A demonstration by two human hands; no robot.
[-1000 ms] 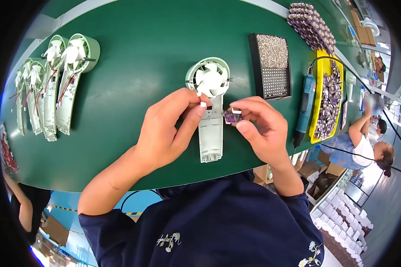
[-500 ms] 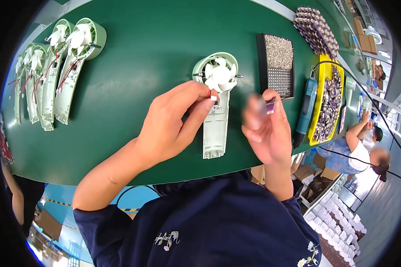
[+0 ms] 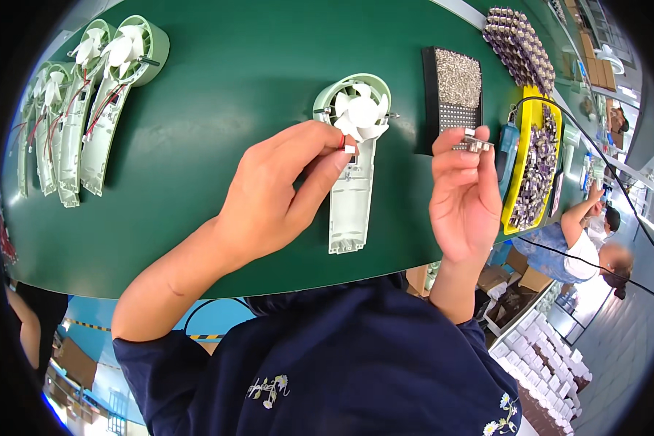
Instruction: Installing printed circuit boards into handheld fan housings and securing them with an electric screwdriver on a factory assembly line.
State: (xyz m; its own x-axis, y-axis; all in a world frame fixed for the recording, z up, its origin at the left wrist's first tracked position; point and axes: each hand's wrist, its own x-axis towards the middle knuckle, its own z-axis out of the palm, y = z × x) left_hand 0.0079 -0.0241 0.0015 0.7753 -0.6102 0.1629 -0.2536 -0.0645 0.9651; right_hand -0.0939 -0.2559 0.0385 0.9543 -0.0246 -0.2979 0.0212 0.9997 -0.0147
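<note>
On the green table before me lies a pale green fan housing (image 3: 350, 203) with a white fan blade (image 3: 360, 112) in its round head. My left hand (image 3: 287, 174) pinches a small white wire connector (image 3: 349, 150) with red wire, just above the housing below the blade. To the right, raised over the table, my right hand (image 3: 466, 196) grips a small circuit board (image 3: 475, 142) between thumb and fingers. White and metal parts show on the board. The two hands are apart, and the board does not touch the connector.
A black tray of small metal screws (image 3: 458, 80) lies beyond my right hand. Beside it are a blue electric screwdriver (image 3: 509, 142) and a yellow bin (image 3: 534, 167) of circuit boards. Stacked boards (image 3: 519, 47) sit at the far right. Several fan housings (image 3: 107, 134) stand leftward. Other people (image 3: 581, 247) work at right.
My right hand has moved right and turned, so the circuit board now shows its edge and metal parts. My left hand keeps its pinch on the connector, nearly in place.
</note>
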